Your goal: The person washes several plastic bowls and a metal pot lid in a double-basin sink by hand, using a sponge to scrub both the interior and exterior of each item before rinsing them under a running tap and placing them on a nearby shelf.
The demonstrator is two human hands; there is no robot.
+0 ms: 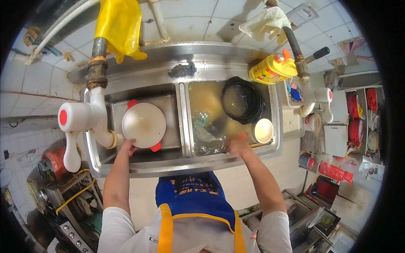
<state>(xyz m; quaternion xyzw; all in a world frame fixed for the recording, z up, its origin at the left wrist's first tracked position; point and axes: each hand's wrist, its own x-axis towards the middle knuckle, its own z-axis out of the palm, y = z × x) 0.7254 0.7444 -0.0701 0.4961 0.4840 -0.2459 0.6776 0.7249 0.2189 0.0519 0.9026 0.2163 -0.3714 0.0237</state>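
A round white pot (pixel 144 125) with red side handles sits in the left sink basin (pixel 172 104). My left hand (pixel 127 147) grips its near rim, thumb on top. My right hand (pixel 236 146) is blurred at the near side of the right basin, in murky water (pixel 205 98). Something red shows by its fingers, but what it holds is unclear. Just right of that hand a pale cup or small bowl (pixel 264 131) stands in the water. Behind it lies a round black vessel (pixel 242 100) with water inside. A greenish cloth or scrubber (pixel 200 122) is partly submerged at the left.
White faucets (pixel 101 117) (pixel 308 95) overhang both sides. A yellow bottle (pixel 272 69) and dark steel wool (pixel 183 70) rest on the back ledge. Yellow rubber gloves (pixel 120 28) hang from the left pipe, a pale glove (pixel 267 23) from the right one.
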